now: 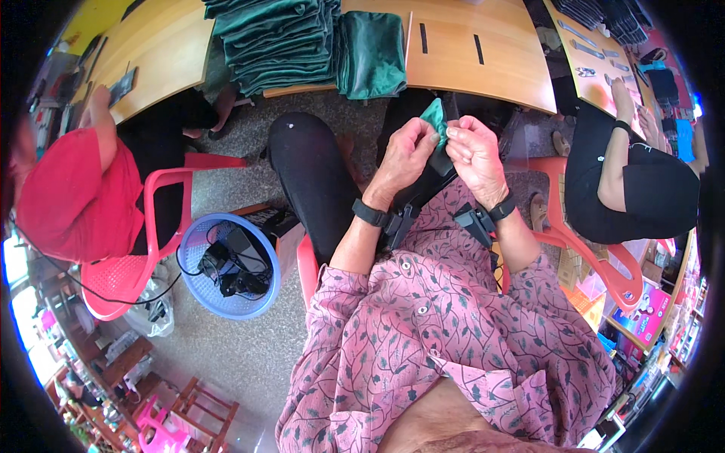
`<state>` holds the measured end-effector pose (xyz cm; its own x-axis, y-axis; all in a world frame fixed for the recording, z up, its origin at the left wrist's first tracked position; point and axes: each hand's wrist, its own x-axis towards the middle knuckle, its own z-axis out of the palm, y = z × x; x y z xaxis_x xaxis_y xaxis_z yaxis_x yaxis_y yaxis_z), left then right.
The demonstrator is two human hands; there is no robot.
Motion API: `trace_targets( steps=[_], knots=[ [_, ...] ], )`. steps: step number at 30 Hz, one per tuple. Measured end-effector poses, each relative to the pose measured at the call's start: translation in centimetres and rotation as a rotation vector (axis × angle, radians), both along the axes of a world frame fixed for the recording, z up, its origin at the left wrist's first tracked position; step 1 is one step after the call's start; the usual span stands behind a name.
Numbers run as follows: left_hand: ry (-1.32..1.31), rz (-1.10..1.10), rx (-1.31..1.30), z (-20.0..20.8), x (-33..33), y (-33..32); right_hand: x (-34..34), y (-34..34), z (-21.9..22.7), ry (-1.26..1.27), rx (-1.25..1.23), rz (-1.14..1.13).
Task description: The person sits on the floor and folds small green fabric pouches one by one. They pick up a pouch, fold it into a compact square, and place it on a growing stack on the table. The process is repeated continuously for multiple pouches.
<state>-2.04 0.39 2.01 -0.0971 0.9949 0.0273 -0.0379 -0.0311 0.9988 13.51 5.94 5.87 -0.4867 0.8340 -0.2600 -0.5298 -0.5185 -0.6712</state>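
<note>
In front of my lap, a small piece of green cloth (pixel 434 115) is held up between my two hands. My left hand (pixel 408 155) pinches its near left side between thumb and fingers. The fingertips of my right hand (pixel 477 155) are closed at the cloth's right edge; whether they also hold something small is hidden. Both wrists carry black straps with dark plastic blocks. Beyond my hands, at the table edge, lie a tall stack of folded dark green velvet cloths (pixel 276 45) and a lower green pile (pixel 371 53) beside it.
A wooden table (pixel 498 26) spans the far side. A blue basket (pixel 226 302) of black cables and adapters stands on the floor at left. One person in red (pixel 72 192) sits left, another in black (pixel 634 181) right, both by red plastic chairs.
</note>
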Motion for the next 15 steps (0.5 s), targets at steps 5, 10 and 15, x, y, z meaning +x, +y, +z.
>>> trace_targets(
  steps=[5, 10, 15],
  knots=[
    [0.015, 0.022, -0.001, 0.6, 0.2, -0.2, 0.0, 0.1, 0.0, 0.006, -0.003, -0.045],
    [-0.148, 0.117, 0.165, 1.5, 0.6, -0.3, -0.2, 0.3, -0.1, -0.120, 0.086, -0.046],
    [-0.227, 0.125, 0.110, 1.0, 0.3, -0.3, -0.5, -0.2, 1.3, -0.335, 0.233, 0.038]
  ],
)
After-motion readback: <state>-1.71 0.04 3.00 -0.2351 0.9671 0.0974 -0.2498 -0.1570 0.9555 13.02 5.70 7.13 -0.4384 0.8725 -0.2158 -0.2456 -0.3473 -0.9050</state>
